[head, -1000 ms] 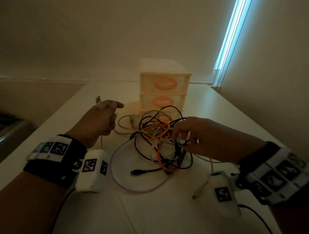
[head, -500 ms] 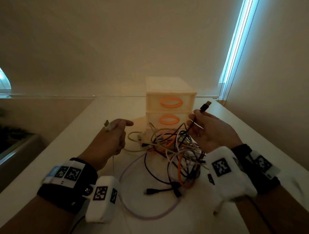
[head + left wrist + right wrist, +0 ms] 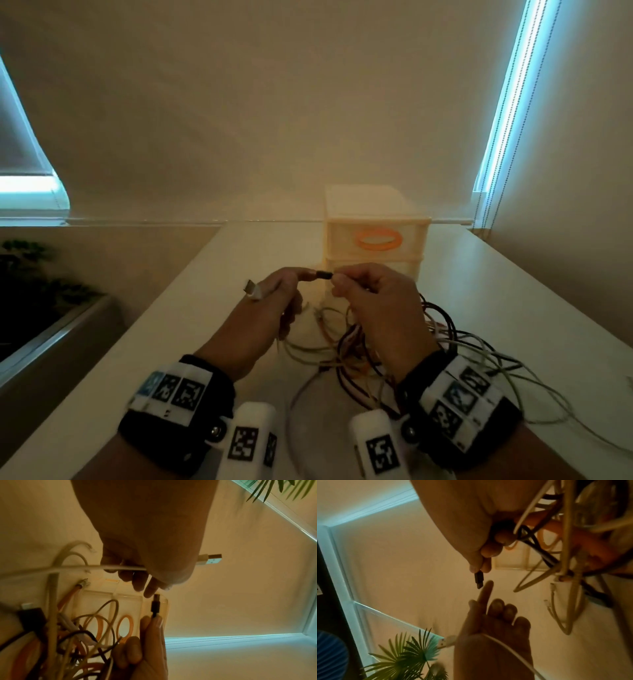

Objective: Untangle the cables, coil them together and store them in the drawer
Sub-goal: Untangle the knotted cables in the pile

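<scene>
Tangle of black, white and orange cables (image 3: 394, 346): on the pale table (image 3: 164, 342), 5 o'clock of both hands, still knotted. Left hand (image 3: 260, 318): fingers curled round a white USB-tipped cable (image 3: 252, 290), forefinger extended. Right hand (image 3: 373, 308): now raised to centre, pinching a black plug end (image 3: 323, 275) at that fingertip. Two ends gathered; coiling not begun. Cream plastic drawer unit with orange ring handles (image 3: 376, 240): 12 o'clock, closed.

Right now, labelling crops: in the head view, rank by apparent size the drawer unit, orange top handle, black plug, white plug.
1. drawer unit
2. orange top handle
3. white plug and black plug: too alike
</scene>
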